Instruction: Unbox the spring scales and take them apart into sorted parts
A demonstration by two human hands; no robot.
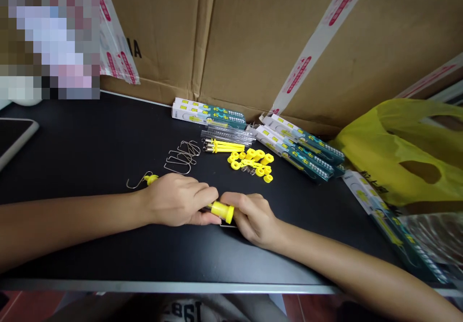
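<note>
My left hand (181, 199) is closed around a tubular spring scale lying crosswise under its palm. The scale's yellow end cap (222, 212) sticks out toward the right, and a yellow knob with a bent metal hook (135, 182) shows past the wrist side. Beside the cap, my right hand (253, 216) is closed, its curled fingers against the cap's end. A short length of metal wire (227, 225) shows below the cap and runs into the right fingers; the rest of it is hidden.
Beyond my hands lie loose metal hooks (183, 158), yellow rods with springs (224, 146), clear tubes (227, 134) and small yellow caps (258, 155). Printed boxes (208, 112) stand along a large carton (246, 37). At right are a yellow bag (383, 143) and another box (394, 225); a tablet (16, 136) lies left.
</note>
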